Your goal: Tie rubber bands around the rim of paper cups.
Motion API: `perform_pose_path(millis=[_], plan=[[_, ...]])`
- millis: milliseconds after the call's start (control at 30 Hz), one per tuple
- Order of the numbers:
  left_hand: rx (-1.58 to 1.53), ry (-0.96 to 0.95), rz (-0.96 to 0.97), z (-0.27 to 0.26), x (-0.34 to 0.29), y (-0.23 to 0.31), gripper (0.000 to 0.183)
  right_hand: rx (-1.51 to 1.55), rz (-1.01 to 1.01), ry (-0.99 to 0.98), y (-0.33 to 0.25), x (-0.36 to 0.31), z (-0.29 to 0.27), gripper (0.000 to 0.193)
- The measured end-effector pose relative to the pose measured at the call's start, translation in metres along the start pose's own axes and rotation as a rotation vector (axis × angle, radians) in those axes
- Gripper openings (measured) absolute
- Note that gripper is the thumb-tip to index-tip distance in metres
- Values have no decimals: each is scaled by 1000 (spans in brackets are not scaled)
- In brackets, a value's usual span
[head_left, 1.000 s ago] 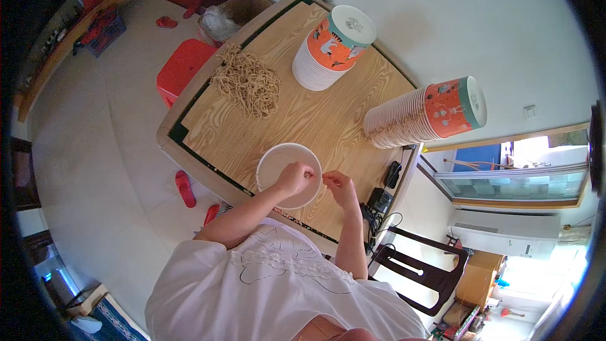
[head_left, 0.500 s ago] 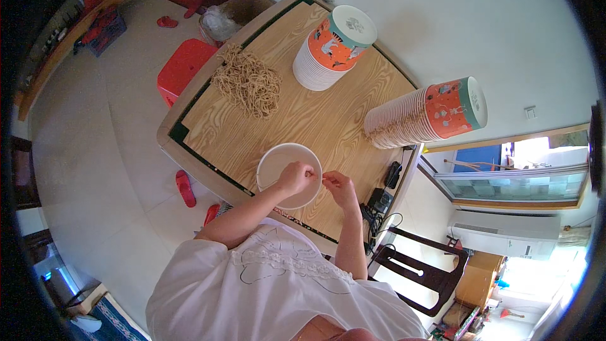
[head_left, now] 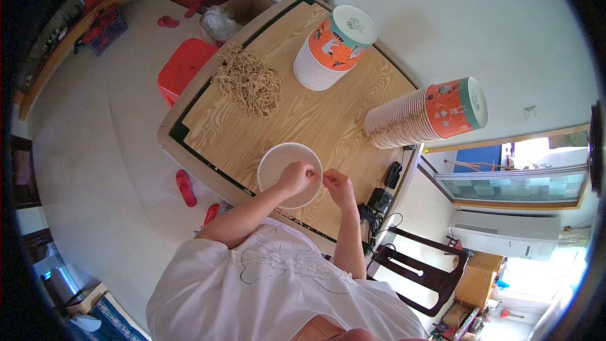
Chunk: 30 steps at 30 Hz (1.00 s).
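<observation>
A white paper bucket (head_left: 268,167) stands at the near side of the table, its open mouth toward me. My left hand (head_left: 298,178) reaches over it, closed in a pinch on the inner side of its right wall. Just outside that same wall, my right hand (head_left: 338,186) is closed too, fingertips pressed together by the rim. Whatever the fingers hold is too small to make out. Beyond the bucket, at the table's far left, lies a tangled heap of tan strings (head_left: 252,83).
An upside-down stack of orange-and-green printed buckets (head_left: 331,50) stands at the back. A longer stack (head_left: 429,113), with tan strings along its side, is at the right. Black adapters and cables (head_left: 379,201) lie by the right edge. A red stool (head_left: 186,69) stands left of the table (head_left: 309,120).
Almost nothing differs. Both hands stay at the bucket's right wall, with only a very slight shift of the fingers.
</observation>
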<state>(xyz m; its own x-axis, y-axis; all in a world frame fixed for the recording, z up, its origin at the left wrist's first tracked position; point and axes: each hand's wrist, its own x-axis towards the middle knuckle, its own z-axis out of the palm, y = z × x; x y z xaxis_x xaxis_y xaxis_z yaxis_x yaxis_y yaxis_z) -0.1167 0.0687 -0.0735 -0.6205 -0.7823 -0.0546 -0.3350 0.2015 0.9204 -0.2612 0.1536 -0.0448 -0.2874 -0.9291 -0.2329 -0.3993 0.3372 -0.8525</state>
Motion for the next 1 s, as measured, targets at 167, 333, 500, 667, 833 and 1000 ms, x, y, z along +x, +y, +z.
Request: perform_pose_path(millis=[167,333,500,667,833,1000], plan=[[147,62,135,-11,-2,24,16,12,-41,10,1,2,1,6],[411,2,313,-34,14,53,22,35,-17,119,0,9,-1,9],[745,-119,327,-37,27,37,11,82,-16,151,-8,20,2,10],[604,-192,159,-49,18,34,10,117,13,129,-15,31,7,5],[218,-151,81,-52,13,13,18,79,-106,20,-11,40,15,6],[-302,-224,-153,-37,16,-12,22,78,-96,-38,-29,40,21,5]])
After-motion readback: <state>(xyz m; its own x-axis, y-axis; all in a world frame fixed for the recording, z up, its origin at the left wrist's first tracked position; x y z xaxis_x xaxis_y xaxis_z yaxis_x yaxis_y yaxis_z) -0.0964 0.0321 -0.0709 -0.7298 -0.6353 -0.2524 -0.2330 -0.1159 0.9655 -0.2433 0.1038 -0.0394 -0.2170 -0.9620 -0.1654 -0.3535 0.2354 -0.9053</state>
